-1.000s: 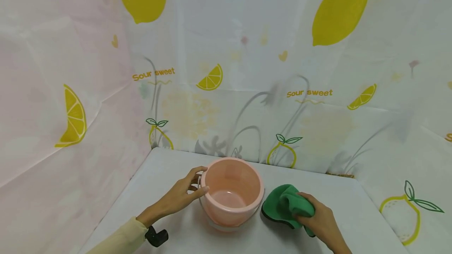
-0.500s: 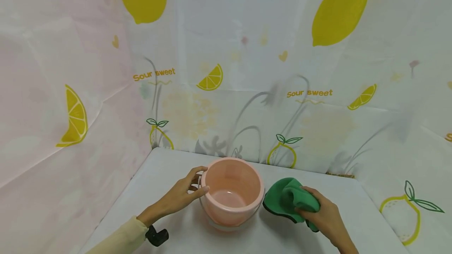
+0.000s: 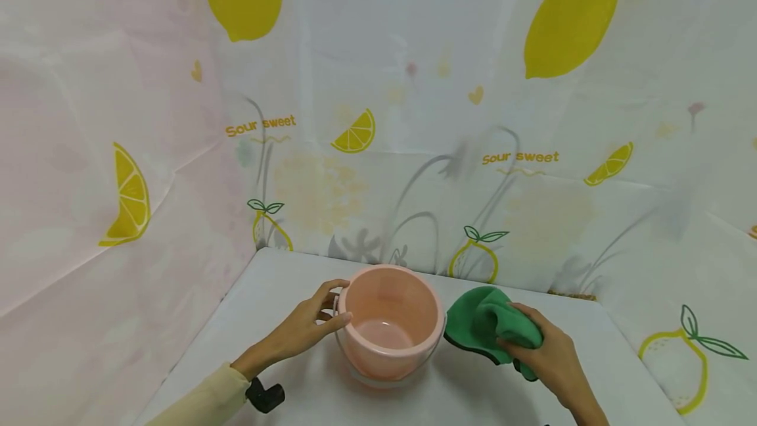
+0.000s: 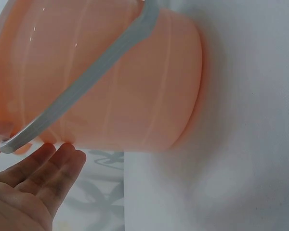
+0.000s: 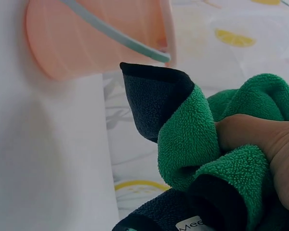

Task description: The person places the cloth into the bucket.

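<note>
At the near left, a pale sleeve (image 3: pixel 204 400) is showing with a black wrist device (image 3: pixel 266 396) just beyond it. At the near right, the right hand (image 3: pixel 552 354) is clamping a green cloth (image 3: pixel 473 321), its fingers and thumb bunching the fabric into folds. The cloth is where the change is happening: over the last second it has been moving up and away, toward the far side, its near edge drawing back with it. A soft shadow is lying on the table beneath, so the cloth is probably hanging above the surface rather than resting on it. Its dark-trimmed edge is now sitting just beside the bucket's right side; whether it is touching there cannot be told.

Farther on and left, the left hand (image 3: pixel 298 331) is keeping its place on the pink bucket (image 3: pixel 387 365), thumb at the rim, fingers spread along the outer wall, not wrapping round it. The bucket is standing upright in the middle of the table (image 3: pixel 248 301), holding its position, with its handle (image 4: pixel 82 86) hanging down the near side. With one hand staying put and the other travelling, the left seems to be steadying while the right is doing the moving.

Beyond the table's far edge, a lemon-printed backdrop (image 3: pixel 378 84) is rising behind everything.
</note>
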Available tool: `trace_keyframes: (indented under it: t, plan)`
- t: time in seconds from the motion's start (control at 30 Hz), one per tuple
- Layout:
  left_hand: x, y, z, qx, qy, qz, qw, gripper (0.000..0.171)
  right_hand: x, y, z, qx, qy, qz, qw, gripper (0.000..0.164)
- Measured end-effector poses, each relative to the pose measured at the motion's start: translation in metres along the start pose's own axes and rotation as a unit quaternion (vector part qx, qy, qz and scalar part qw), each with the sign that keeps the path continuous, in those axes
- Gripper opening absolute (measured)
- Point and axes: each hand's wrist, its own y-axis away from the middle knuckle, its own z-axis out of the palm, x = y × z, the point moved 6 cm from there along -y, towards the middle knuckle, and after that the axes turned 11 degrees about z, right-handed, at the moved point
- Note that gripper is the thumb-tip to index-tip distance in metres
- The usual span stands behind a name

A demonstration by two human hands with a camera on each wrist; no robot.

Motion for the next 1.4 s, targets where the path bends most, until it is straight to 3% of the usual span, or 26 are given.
trace_keyframes:
  t: [0.3, 0.47, 0.83, 1.17, 1.4]
  plan:
    - [-0.006, 0.000, 0.001, -0.005, -0.002, 0.019, 0.9998, 0.057, -0.006, 0.000, -0.006, 0.007, -0.013, -0.012, 1.000, 0.070]
    - [-0.004, 0.000, 0.000, -0.003, 0.001, 0.014, 0.9999, 0.057, -0.014, 0.000, -0.012, 0.007, -0.023, -0.025, 0.999, 0.071]
    - [0.012, 0.001, -0.001, 0.002, 0.011, -0.002, 0.9999, 0.059, -0.024, 0.000, -0.020, 0.011, -0.037, -0.039, 0.999, 0.068]
    - [-0.007, 0.001, -0.001, 0.003, 0.007, -0.001, 1.0000, 0.057, -0.036, -0.001, -0.028, 0.027, -0.036, -0.045, 0.998, 0.068]
    - [-0.008, 0.000, 0.001, -0.004, 0.002, 0.008, 1.0000, 0.058, -0.044, -0.002, -0.028, 0.024, -0.042, -0.051, 0.998, 0.068]
